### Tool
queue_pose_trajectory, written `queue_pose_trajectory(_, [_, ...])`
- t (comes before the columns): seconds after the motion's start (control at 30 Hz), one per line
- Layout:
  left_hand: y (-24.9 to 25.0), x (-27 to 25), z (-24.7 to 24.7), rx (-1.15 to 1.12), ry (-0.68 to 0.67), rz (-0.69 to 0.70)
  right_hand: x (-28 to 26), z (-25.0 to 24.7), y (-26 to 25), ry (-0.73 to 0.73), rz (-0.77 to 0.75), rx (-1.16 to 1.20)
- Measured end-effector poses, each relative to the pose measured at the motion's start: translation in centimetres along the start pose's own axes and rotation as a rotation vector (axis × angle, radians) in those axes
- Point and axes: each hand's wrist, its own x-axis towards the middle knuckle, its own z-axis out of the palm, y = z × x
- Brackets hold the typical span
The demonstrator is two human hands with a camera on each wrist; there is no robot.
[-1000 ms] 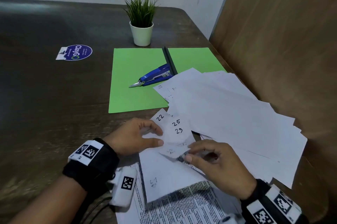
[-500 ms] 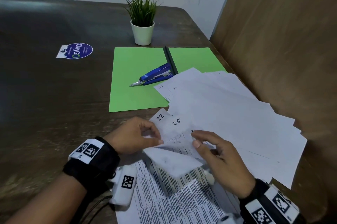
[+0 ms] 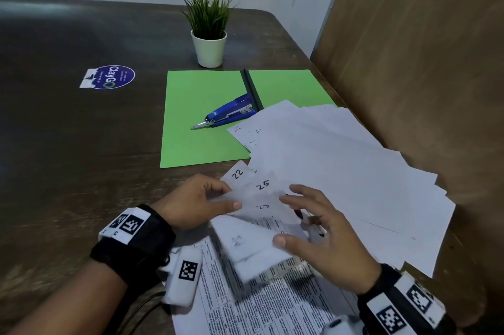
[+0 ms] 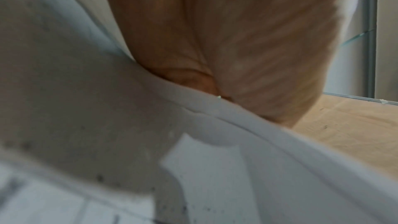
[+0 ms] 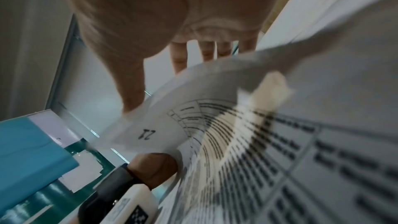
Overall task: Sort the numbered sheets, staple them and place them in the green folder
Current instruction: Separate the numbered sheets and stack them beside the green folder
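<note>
The left hand (image 3: 196, 202) pinches the fanned sheets' (image 3: 261, 190) corners; its grip holds them. The right hand (image 3: 321, 228), nearer, lies spread flat atop them. The green folder (image 3: 201, 116) lies beyond both.

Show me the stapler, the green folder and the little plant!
stapler (image 3: 227, 113), head view, on its blue body
green folder (image 3: 196, 105), head view, on its bare left half
plant (image 3: 208, 48), head view, on its white pot
</note>
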Motion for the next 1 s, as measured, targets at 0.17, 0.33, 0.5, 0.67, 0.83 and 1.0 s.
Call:
queue_pose_trajectory(0.17, [-0.3,0.2,0.0,-0.025,-0.012,-0.011,-0.4,-0.7,0.5,-0.124,-0.148,-0.062])
queue_pose_trajectory(0.33, [-0.4,0.4,0.1,-0.006,-0.001,-0.036,-0.9,-0.4,0.1,0.038,-0.251,-0.061])
queue_pose_trajectory(0.5, [-0.9,0.4,-0.2,0.070,-0.033,-0.044,-1.2,-0.1,-0.2,-0.248,-0.171,0.001])
queue_pose_trajectory(0.67, [-0.9,0.3,-0.4,0.064,-0.104,-0.058,-1.4,0.3,-0.1,-0.296,-0.197,-0.098])
queue_pose_trajectory(0.83, [-0.7,0.2,-0.6,0.022,-0.150,-0.030,-1.2,0.3,-0.3,-0.169,-0.127,-0.016])
queue_pose_trajectory(1.0, [-0.6,0.3,-0.3,-0.097,-0.068,0.004,0.8,0.6,0.0,0.263,0.044,0.256])
